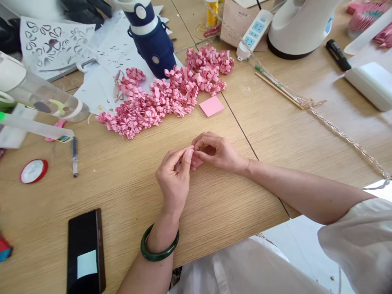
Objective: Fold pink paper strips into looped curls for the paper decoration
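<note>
My left hand (175,176) and my right hand (216,152) meet over the wooden table (122,192), fingers pinched together on a small pink paper piece (196,161) that is mostly hidden between them. A green bangle (159,250) circles my left wrist. Beyond my hands lies a heap of curled pink paper pieces (165,96), and a flat pink paper square (211,106) rests just beside it.
A black phone (86,250) lies near the front edge. A navy bottle (151,36), cut white paper sheets (55,41), a red tape roll (33,170), a pen (74,157), a power strip (255,32), wooden sticks (278,90) and a white appliance base (300,28) ring the work area.
</note>
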`<act>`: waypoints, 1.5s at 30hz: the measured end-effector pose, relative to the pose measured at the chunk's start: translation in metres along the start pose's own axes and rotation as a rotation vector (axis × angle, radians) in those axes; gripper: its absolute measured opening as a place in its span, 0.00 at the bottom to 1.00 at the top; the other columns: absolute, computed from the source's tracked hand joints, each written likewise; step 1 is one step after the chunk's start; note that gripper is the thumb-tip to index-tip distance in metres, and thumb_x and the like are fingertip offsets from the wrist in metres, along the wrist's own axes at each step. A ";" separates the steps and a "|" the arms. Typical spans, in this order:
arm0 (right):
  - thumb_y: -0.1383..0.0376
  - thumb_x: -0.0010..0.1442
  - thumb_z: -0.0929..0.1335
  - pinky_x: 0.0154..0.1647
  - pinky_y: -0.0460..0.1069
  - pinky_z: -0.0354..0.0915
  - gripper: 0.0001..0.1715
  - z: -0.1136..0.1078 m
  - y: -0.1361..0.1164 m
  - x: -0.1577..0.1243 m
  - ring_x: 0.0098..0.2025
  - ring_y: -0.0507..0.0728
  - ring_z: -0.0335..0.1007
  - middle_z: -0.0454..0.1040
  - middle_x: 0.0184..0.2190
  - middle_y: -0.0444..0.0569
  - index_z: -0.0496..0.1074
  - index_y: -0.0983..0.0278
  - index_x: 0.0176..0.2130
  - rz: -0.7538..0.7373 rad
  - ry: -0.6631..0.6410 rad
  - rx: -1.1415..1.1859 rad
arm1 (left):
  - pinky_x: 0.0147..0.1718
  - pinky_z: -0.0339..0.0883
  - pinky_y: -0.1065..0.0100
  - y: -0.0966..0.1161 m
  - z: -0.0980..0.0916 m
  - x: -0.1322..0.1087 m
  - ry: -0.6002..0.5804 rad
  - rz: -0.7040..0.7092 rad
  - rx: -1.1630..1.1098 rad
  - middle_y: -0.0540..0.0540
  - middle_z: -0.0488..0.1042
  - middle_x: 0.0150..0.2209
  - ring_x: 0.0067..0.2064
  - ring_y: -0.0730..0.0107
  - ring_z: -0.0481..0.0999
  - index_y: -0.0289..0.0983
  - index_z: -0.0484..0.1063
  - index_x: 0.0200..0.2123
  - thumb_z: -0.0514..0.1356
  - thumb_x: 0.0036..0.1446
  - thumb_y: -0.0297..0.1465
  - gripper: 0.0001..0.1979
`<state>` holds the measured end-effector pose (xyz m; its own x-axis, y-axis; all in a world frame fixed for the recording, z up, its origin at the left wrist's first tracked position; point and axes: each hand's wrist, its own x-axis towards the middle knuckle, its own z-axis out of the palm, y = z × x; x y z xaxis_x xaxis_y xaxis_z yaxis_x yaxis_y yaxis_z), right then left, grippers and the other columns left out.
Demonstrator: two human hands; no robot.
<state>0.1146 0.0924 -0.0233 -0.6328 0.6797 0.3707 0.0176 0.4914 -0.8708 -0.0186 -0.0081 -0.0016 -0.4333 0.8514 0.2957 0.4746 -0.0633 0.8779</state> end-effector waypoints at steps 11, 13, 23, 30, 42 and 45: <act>0.64 0.65 0.69 0.50 0.54 0.69 0.08 -0.001 0.000 0.001 0.44 0.56 0.73 0.78 0.39 0.52 0.72 0.64 0.33 -0.002 -0.053 -0.049 | 0.39 0.74 0.70 -0.002 -0.001 0.000 0.004 0.040 0.088 0.46 0.82 0.37 0.35 0.73 0.79 0.37 0.83 0.41 0.64 0.65 0.33 0.07; 0.64 0.65 0.69 0.51 0.54 0.69 0.07 -0.001 0.000 0.001 0.44 0.56 0.73 0.78 0.40 0.52 0.72 0.64 0.33 0.002 -0.055 -0.049 | 0.37 0.74 0.70 -0.002 -0.001 0.000 0.006 0.022 0.072 0.47 0.82 0.37 0.34 0.74 0.79 0.38 0.83 0.40 0.64 0.64 0.32 0.07; 0.67 0.63 0.69 0.51 0.54 0.69 0.04 -0.001 0.000 0.000 0.44 0.57 0.73 0.79 0.40 0.52 0.73 0.63 0.34 0.009 -0.056 -0.046 | 0.29 0.72 0.72 -0.009 0.003 0.000 0.017 -0.214 -0.179 0.48 0.79 0.32 0.28 0.74 0.75 0.38 0.83 0.38 0.67 0.59 0.36 0.08; 0.67 0.63 0.69 0.52 0.54 0.69 0.05 -0.002 0.000 0.001 0.45 0.57 0.73 0.79 0.41 0.52 0.74 0.64 0.34 0.009 -0.076 -0.048 | 0.29 0.72 0.74 -0.007 0.004 0.000 0.008 -0.291 -0.308 0.50 0.78 0.28 0.27 0.77 0.74 0.39 0.83 0.37 0.70 0.57 0.34 0.06; 0.65 0.64 0.70 0.50 0.52 0.70 0.08 -0.003 -0.003 0.001 0.44 0.55 0.74 0.79 0.41 0.52 0.73 0.64 0.31 0.039 -0.035 0.001 | 0.32 0.71 0.71 -0.004 0.005 0.001 -0.011 -0.283 -0.258 0.48 0.78 0.29 0.29 0.73 0.74 0.37 0.82 0.35 0.64 0.63 0.41 0.14; 0.65 0.64 0.70 0.50 0.52 0.70 0.09 -0.002 -0.001 0.001 0.44 0.55 0.74 0.79 0.41 0.51 0.73 0.64 0.31 0.034 -0.034 -0.003 | 0.32 0.71 0.70 -0.003 0.005 0.001 -0.005 -0.245 -0.202 0.49 0.76 0.26 0.28 0.73 0.74 0.37 0.81 0.31 0.64 0.62 0.41 0.14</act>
<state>0.1155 0.0937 -0.0211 -0.6578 0.6770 0.3299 0.0415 0.4700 -0.8817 -0.0167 -0.0046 -0.0053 -0.5115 0.8568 0.0650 0.1949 0.0420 0.9799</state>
